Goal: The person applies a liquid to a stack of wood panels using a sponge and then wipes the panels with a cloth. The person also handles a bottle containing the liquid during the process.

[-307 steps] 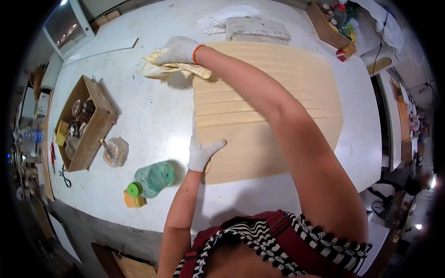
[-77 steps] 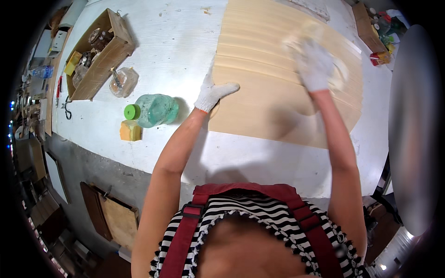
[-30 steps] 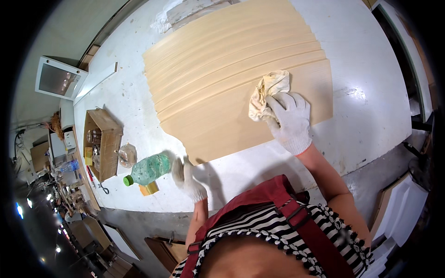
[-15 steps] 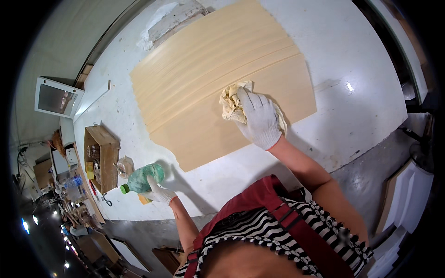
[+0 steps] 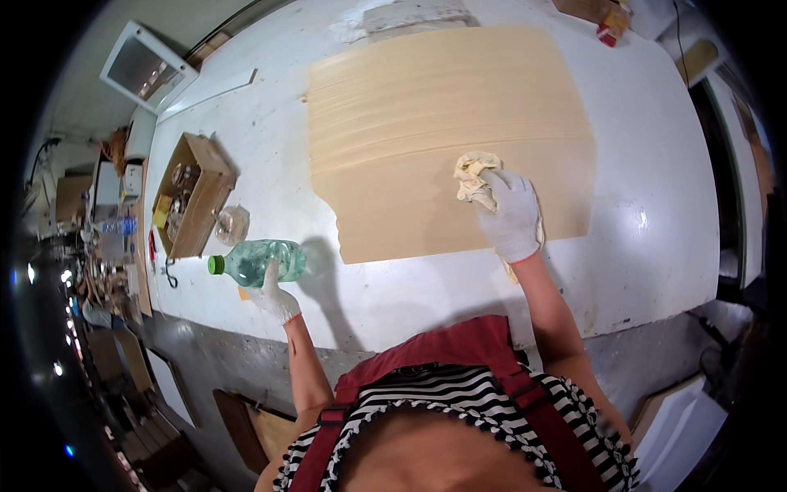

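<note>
**White worktop (image 5: 656, 172): our left hand (image 5: 279, 302) has gone from the sheet to the bottle**

The worktop carries a broad tan sheet (image 5: 385, 205) across its middle, set back from the near edge, with fine ridges over the far part and a smooth band nearest us. A cardboard box (image 5: 211, 209) stands by the left edge, a clear container (image 5: 232, 225) just beside it.

A few seconds ago our left hand was pressed on the sheet's left border; now it is wrapped round a green bottle (image 5: 246, 261) near the worktop's near-left corner. The bottle lies tilted on its side, cap leftward, and seems lifted, since its shadow falls apart from it. That leaves the sheet without the left hand's brace, and only our right hand (image 5: 512, 217) is on it.

The left forearm slants in over the near edge, thumb across the bottle, the other fingers hidden underneath. The right arm reaches forward, wrist above the sheet's near border, fingers curled down around a bunched cream cloth (image 5: 478, 174) resting on the smooth band. Earlier that cloth was blurred over the ridges.
</note>
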The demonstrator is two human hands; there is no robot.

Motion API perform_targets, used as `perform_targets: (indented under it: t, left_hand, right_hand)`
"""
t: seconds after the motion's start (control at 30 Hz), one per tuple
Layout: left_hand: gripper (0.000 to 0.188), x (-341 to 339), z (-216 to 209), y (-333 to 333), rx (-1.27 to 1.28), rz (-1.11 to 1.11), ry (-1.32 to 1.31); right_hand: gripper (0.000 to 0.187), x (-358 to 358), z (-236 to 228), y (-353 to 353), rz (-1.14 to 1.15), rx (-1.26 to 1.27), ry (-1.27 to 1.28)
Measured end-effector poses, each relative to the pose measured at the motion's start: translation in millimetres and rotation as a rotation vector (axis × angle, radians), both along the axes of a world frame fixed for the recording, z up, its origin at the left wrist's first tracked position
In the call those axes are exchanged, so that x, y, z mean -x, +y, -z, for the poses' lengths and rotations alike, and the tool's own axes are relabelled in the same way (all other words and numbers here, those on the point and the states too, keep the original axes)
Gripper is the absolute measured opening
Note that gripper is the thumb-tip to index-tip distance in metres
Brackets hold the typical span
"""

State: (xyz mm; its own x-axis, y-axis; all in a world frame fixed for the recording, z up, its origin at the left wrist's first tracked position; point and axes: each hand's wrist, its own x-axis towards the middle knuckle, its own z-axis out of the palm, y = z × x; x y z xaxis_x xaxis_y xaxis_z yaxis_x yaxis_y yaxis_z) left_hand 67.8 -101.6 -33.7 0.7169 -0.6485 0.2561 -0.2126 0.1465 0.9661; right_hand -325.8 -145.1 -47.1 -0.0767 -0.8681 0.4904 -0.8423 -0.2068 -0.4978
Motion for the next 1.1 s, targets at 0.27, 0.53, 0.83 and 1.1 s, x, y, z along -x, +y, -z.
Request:
perform_targets:
  t: [0.27,0.53,0.83,1.1]
  left_hand:
    - [0.073,58,-42,48,-0.096,0.692,0.296]
    - [0.094,136,-49,19,-0.390,1.217,0.413]
    - [0.087,163,-69,-3,-0.532,1.371,0.624]
    - [0.071,166,-57,17,-0.606,1.337,1.124]
  right_hand:
    - [0.041,6,17,12,-0.359,-0.694,-1.637]
    - [0.058,14,31,4,-0.511,-0.771,-1.871]
    - [0.053,21,-15,-12,-0.521,-0.664,-0.994]
    - [0.062,30,-64,-22,-0.845,-0.700,-0.965]
